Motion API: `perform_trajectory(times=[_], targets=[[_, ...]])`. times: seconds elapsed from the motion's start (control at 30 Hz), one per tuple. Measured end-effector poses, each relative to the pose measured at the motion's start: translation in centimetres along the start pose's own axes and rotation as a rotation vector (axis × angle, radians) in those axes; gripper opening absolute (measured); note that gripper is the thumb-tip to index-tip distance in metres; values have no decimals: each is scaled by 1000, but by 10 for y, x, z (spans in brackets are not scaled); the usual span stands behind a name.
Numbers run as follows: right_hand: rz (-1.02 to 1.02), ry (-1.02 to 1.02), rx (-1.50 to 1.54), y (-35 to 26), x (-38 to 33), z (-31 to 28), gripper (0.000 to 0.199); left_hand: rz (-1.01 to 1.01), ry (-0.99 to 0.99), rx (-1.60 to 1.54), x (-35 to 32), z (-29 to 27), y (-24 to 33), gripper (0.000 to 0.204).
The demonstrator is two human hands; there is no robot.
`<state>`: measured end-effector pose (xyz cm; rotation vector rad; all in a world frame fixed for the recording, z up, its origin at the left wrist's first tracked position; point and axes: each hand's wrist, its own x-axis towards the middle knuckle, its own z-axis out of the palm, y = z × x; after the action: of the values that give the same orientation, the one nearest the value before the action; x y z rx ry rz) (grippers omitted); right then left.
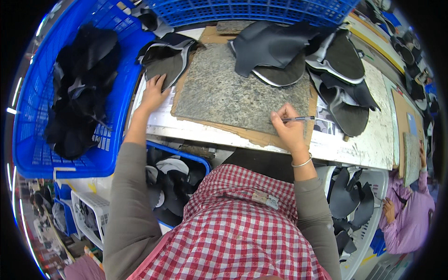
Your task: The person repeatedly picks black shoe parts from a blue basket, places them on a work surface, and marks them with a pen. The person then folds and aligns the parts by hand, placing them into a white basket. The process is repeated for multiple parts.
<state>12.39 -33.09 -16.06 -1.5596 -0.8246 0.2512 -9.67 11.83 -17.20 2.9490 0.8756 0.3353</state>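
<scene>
The left hand [153, 95], fingers slightly spread, touches one dark shaped piece [167, 61] on the desk [359, 150], left of one speckled slab [217, 88]; the right hand's [290, 128] fingers grip one pen [304, 118] over the slab's near right corner.

Matt fabric-like dark piece [166, 63], clear plastic pen [299, 119], rough stone-like slab [214, 88], cloth apron [233, 224]

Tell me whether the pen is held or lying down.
Held: the right hand grips the pen between thumb and fingers, its dark end sticking out to the right.
</scene>
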Motion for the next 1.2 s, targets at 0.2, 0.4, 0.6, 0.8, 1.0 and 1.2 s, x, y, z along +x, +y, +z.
perform_trajectory(times=[0.2,0.4,0.6,0.8,1.0,1.2], targets=[[-1,94,-162,6,-2,3,23,168,-189,117,22,-23,-19,85],[-190,148,-458,4,-5,6,26,248,-136,341,60,-8,-21,68],[-148,124,-214,-2,-6,-3,29,275,119,433,83,-33,11,26],[-107,112,-78,-3,-10,-4,27,317,467,89,105,-131,106,26],[-112,126,44,2,-9,-3,27,567,325,-378,19,-110,227,36],[52,113,207,1,-1,-9,27,545,-29,-677,-46,-19,270,49]])
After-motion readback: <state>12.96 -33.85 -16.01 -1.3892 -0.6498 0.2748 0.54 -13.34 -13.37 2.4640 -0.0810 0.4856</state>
